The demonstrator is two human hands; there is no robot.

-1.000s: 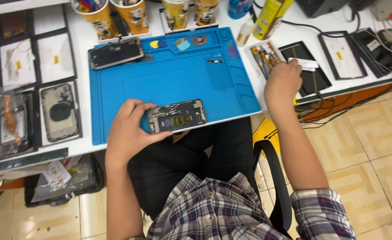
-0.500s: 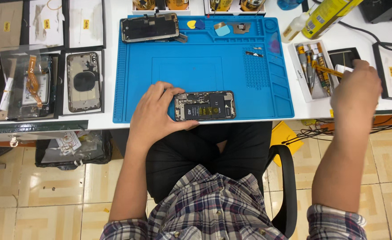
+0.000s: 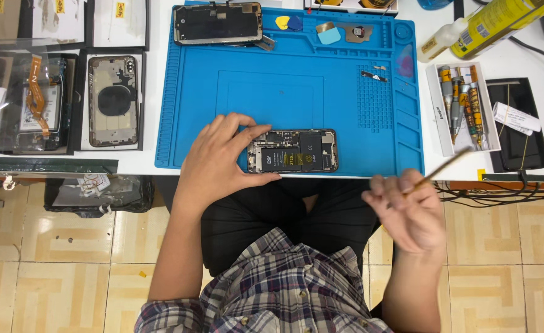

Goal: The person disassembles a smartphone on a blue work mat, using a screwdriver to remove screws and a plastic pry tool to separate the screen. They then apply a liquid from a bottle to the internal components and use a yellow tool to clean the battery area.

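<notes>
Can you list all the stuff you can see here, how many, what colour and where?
opened phone: 1, dark insides, near edge of mat, under the left fingers
work mat: 1, blue, middle of white table
phone screen: 1, black, top left corner of mat
picks: 3, yellow, dark blue and light blue, top of mat
phone back shell: 1, silvery, tray left of mat
screwdriver box: 1, white, several drivers inside, right of mat
bottle: 1, yellow, top right
thin stick tool: 1, tan, in right hand
left hand: 1, steadying phone
right hand: 1, off the table edge, gripping the tool
</notes>
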